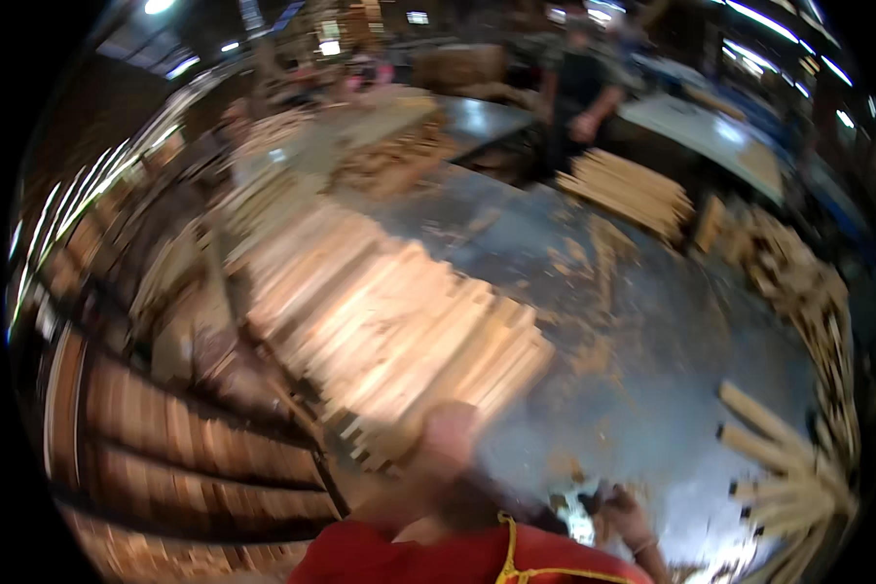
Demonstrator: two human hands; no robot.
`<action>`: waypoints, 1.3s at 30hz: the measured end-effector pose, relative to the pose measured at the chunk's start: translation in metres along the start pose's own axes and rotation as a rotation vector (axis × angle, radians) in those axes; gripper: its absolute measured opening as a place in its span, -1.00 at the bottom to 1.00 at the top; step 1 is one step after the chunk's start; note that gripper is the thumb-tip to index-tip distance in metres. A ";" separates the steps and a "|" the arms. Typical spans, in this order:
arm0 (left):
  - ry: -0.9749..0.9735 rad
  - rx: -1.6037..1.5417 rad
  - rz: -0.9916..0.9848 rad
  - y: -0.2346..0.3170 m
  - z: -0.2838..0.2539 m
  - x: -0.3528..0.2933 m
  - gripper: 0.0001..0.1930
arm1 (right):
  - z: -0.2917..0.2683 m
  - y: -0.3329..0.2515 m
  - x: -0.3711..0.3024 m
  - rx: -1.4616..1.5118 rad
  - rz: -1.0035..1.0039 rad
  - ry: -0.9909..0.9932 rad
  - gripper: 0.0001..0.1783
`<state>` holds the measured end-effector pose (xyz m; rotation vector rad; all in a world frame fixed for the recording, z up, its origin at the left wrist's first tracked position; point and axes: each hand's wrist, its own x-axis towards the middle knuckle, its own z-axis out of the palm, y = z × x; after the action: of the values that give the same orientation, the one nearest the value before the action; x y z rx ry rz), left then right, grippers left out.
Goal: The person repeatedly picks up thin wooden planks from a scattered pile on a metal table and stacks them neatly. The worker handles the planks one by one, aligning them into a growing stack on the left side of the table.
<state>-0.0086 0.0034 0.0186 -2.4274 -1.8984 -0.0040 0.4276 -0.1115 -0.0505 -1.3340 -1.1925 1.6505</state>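
A wide stack of pale wooden strips [389,321] lies at the left of a grey metal table [642,389]. My left hand [450,428] is at the near end of this stack, touching or just above it. Motion smears its fingers, so its grip is unclear. Low in front of me, over the near part of the table, is my right hand [625,516]. Its fingers are curled, with a small dark thing at their tips that is too blurred to name.
Sticks with dark ends [779,467] fan out at the right edge. Behind them runs a long heap of wood pieces [788,268]. Another strip stack [628,195] sits at the far edge, near a standing person [579,97]. Racked wooden strips [185,438] stand at the lower left.
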 end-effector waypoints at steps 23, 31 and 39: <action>0.151 -0.308 0.678 0.530 -0.032 0.342 0.04 | -0.551 -0.020 -0.197 -0.156 0.621 1.842 -0.28; -0.492 -0.128 0.619 0.604 -0.029 0.366 0.22 | -0.564 0.034 -0.149 0.090 0.108 1.919 0.06; -1.019 -0.957 0.219 0.474 0.001 0.223 0.11 | -0.495 0.042 -0.098 0.782 -0.081 1.368 -0.58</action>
<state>0.5051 0.1056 0.0045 -3.7963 -2.2666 0.5634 0.9333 -0.1016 -0.0812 -1.3541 0.2071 0.6187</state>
